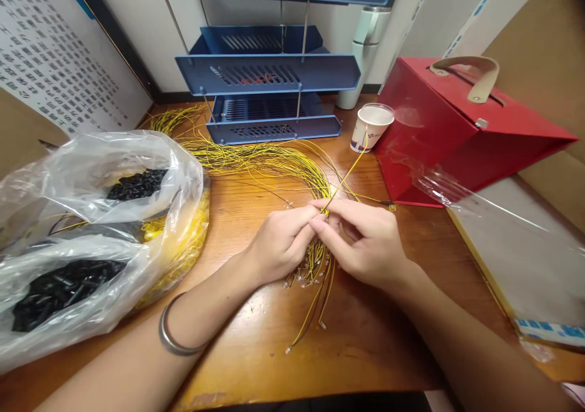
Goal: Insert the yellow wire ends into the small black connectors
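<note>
My left hand [286,241] and my right hand [368,238] meet at the middle of the table, fingertips pinched together on a thin yellow and black wire [350,173]. That wire rises from my fingers toward the paper cup. Under and behind both hands runs a bundle of yellow and dark wires [269,156], curving back to the left. Its near ends, tipped with small shiny terminals, lie loose below my fingers. Whatever sits right between the fingertips is hidden. A metal bangle is on my left wrist.
Clear plastic bags [180,217] holding small black parts [68,284] and yellow wires stand at left. A blue tiered tray [274,134] is at the back. A paper cup [372,128], pale flask [363,58], red box [425,131] and plastic-wrapped board [516,247] stand right.
</note>
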Tool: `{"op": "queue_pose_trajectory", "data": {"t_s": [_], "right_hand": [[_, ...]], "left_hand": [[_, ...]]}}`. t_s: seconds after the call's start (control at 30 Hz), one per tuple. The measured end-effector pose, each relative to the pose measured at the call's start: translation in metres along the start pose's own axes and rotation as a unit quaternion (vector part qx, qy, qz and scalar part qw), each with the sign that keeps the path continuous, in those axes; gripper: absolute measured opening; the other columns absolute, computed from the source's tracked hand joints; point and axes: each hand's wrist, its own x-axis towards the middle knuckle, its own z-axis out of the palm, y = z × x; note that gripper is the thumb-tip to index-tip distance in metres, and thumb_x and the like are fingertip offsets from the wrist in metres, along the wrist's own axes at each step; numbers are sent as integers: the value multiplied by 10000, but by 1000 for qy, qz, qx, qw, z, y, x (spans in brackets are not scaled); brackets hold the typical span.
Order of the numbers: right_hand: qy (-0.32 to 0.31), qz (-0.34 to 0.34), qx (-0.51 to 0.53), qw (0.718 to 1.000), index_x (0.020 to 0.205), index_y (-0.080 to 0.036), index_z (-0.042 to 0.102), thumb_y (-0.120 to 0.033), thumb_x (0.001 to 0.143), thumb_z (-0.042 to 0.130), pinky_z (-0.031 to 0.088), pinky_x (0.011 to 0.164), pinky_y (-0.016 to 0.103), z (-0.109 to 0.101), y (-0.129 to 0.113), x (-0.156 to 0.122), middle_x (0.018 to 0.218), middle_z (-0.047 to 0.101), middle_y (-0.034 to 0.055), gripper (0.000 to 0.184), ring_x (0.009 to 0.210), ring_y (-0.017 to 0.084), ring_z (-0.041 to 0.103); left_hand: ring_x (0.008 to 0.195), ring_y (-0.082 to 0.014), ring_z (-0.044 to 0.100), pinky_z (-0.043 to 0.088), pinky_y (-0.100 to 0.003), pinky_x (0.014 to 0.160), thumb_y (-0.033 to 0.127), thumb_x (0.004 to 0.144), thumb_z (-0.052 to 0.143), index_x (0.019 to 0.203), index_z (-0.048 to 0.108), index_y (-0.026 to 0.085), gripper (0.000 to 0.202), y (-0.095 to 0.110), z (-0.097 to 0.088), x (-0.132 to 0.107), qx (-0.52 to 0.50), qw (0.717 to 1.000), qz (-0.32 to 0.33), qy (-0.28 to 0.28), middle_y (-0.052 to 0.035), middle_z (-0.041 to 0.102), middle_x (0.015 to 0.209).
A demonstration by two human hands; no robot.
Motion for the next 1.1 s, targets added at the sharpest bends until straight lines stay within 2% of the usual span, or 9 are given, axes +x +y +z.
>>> {"op": "queue_pose_trajectory", "data": {"t_s": [0.1, 0.2, 0.3, 0.37, 0.43, 0.6, 0.7, 0.97, 1.1], "right_hand": [[20, -30, -30, 999, 866, -160, 704, -169, 862, 605, 441, 516, 226, -1, 0, 0, 590, 615, -12, 99, 527, 96, 561], [115, -38, -85, 989, 720, -196, 678, -146, 843, 643, 435, 522, 247, -4, -2, -1, 569, 629, -7, 137, 533, 111, 576], [255, 52, -110, 959, 809, -219, 699, -211, 882, 622, 403, 501, 282, -6, -3, 0, 599, 620, 13, 106, 562, 141, 571], [302, 112, -91, 942, 870, -216, 704, -270, 917, 581, 381, 486, 287, -6, -2, 1, 642, 617, 27, 142, 567, 143, 550], [266, 137, -63, 952, 873, -200, 701, -297, 928, 562, 369, 476, 274, -5, 0, 3, 630, 589, 16, 177, 532, 122, 507], [49, 82, -40, 995, 908, -149, 711, -267, 877, 612, 346, 460, 237, 0, 4, 1, 481, 426, -67, 157, 415, 73, 372], [-11, 41, -49, 998, 836, -152, 699, -233, 902, 568, 361, 480, 227, 2, 4, 0, 521, 523, -42, 167, 447, 76, 438], [51, -36, -89, 994, 819, -176, 673, -165, 938, 509, 462, 583, 230, -1, 1, 0, 709, 716, 17, 203, 618, 117, 648], [133, 1, -110, 985, 895, -187, 687, -181, 946, 510, 465, 595, 238, -4, 2, 0, 794, 740, 31, 184, 627, 118, 643]], "left_hand": [[754, -146, 582, 467, -288, 737, 237, 1001, 358, 861, 594, 147, 289, 0, 0, 1, -1, 1000, 3, -4, -52, 624, 799], [656, -121, 533, 438, -258, 661, 256, 1002, 375, 797, 567, 159, 297, 1, 1, 1, 27, 1000, -1, -6, -15, 580, 706], [649, -115, 533, 428, -250, 652, 272, 1010, 357, 800, 574, 165, 320, 0, 1, 0, 44, 999, -11, -13, -9, 588, 700], [662, -118, 543, 432, -253, 661, 282, 1014, 344, 814, 581, 165, 331, 0, 1, 0, 49, 999, -16, -17, -14, 600, 713], [670, -121, 546, 433, -256, 668, 285, 1015, 341, 816, 577, 165, 331, 0, 2, 0, 50, 998, -22, -19, -16, 601, 721], [619, -108, 490, 406, -243, 614, 246, 1002, 371, 769, 527, 165, 292, -2, 3, 1, 46, 999, -12, -3, 3, 545, 685], [606, -106, 472, 401, -237, 593, 206, 989, 385, 771, 525, 163, 264, -3, 3, 0, 49, 999, -3, 6, 3, 537, 685], [638, -112, 551, 417, -239, 629, 263, 997, 402, 791, 592, 162, 298, -1, 2, 1, 60, 998, -17, -16, -12, 628, 722], [698, -124, 594, 445, -254, 694, 270, 999, 396, 835, 631, 170, 303, 0, 1, 1, 63, 996, -44, -40, -13, 664, 765]]}}
